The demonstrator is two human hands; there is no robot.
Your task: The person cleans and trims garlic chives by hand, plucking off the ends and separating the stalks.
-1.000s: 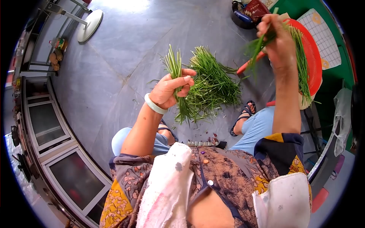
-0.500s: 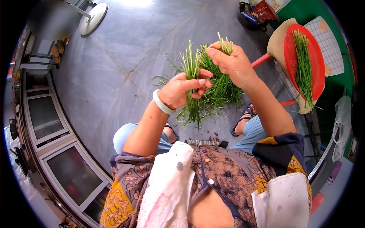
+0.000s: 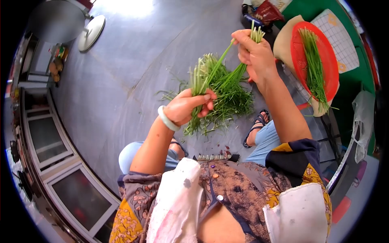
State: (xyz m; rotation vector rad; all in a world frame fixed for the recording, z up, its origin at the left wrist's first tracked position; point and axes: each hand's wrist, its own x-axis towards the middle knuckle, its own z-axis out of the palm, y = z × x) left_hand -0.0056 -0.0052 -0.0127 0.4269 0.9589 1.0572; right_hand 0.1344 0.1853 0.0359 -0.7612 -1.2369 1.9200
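My left hand (image 3: 187, 106), with a pale bangle at the wrist, is closed round a bunch of chives (image 3: 198, 81), their pale stem ends pointing up. Higher and to the right, my right hand (image 3: 255, 52) grips another bunch of chives (image 3: 257, 34). Between its thumb and finger it pinches a few stalks that slant down to the left-hand bunch. Below both hands a loose heap of chives (image 3: 233, 99) lies on the grey floor, partly hidden by the left hand and its bunch.
At the right, a red plastic basket (image 3: 333, 60) holds more chives, laid lengthwise. A green surface with a checked cloth (image 3: 344, 44) stands behind it. Glass-fronted cabinets (image 3: 46, 129) line the left side. A round white base (image 3: 91, 33) stands at upper left. My sandalled feet flank the heap.
My right hand has moved up and to the right, drawing a few stalks out between the hands. My left hand has shifted slightly left and stays closed. The view has shifted a little.
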